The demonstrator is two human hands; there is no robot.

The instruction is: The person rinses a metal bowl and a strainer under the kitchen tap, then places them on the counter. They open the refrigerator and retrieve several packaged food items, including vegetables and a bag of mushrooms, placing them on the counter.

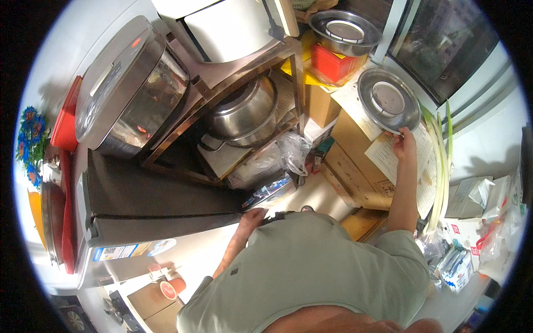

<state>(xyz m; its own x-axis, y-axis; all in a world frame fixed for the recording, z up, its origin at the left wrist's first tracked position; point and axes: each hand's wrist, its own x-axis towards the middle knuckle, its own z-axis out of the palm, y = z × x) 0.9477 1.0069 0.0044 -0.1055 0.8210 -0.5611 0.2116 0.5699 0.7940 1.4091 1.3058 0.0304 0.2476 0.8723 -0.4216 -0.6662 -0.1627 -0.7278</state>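
My right hand (403, 143) reaches out to a round stainless-steel basin (364, 93), its thumb and fingers gripping the near rim. A white-ringed disc (388, 99) sits in the middle of that basin. Under it are printed sheets of paper (385, 160) on a cardboard box (354, 158). Beside the papers lie long green onions (439, 175), white at the near end. My left hand (252, 218) is low at my waist, near the dark edge of the refrigerator (166, 195); its fingers look curled and are partly hidden.
A second steel basin (329, 25) stands on a red box (333, 64) by the window (441, 50). A metal rack (297, 70) holds a large steel pot (243, 112). Plastic bags (293, 154) hang low at the rack. A glossy appliance (137, 91) stands left.
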